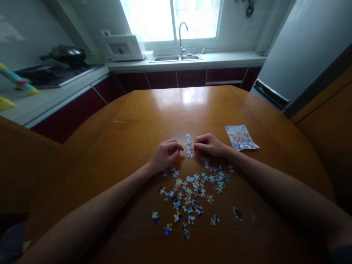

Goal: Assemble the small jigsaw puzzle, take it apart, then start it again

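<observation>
A narrow upright strip of joined jigsaw pieces (189, 147) lies on the table between my two hands. On its left rests my left hand (165, 154), fingers loosely bent, with a dark gap between forefinger and thumb and nothing visible in it. My right hand (209, 144) is closed at the strip's right edge, its fingertips very near or touching it; whether a piece is between them is hidden. Closer to me, many loose jigsaw pieces (189, 190) are scattered between my forearms, some overlapping.
A creased picture sheet (241, 137) lies right of my right hand on the wooden table (154, 113). Beyond are a counter with a sink (167, 58) and tap, a white microwave (122, 47), a dark pan (67, 54) on the stove, and a fridge (302, 51).
</observation>
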The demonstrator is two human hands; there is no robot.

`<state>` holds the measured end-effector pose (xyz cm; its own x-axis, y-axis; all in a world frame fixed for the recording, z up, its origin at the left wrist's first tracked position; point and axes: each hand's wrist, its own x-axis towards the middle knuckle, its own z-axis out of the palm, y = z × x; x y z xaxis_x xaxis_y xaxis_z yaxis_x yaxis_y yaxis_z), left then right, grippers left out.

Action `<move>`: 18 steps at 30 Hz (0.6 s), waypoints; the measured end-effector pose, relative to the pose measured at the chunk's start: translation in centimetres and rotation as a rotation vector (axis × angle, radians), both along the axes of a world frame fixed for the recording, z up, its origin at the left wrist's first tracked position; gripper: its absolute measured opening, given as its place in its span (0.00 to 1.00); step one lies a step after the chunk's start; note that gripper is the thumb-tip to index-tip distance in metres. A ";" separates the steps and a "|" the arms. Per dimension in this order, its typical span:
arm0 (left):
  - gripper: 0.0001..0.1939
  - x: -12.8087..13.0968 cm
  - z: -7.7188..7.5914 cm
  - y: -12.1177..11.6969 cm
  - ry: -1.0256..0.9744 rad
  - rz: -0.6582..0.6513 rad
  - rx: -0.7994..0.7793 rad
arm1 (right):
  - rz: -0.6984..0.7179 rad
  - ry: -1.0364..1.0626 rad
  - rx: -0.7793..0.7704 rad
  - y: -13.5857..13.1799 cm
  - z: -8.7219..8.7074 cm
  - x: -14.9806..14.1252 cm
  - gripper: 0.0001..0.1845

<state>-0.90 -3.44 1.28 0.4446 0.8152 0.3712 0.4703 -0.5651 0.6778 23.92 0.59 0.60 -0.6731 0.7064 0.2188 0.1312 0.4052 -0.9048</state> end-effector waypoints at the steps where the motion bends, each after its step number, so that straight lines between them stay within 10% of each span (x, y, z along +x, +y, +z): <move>1: 0.09 0.0 -0.1 0.1 -0.016 0.076 0.008 | -0.020 0.003 -0.035 0.1 0.0 0.1 0.14; 18: 0.08 -0.1 -0.4 0.2 0.171 0.035 -0.050 | -0.043 0.079 -0.192 0.3 -0.1 0.4 0.17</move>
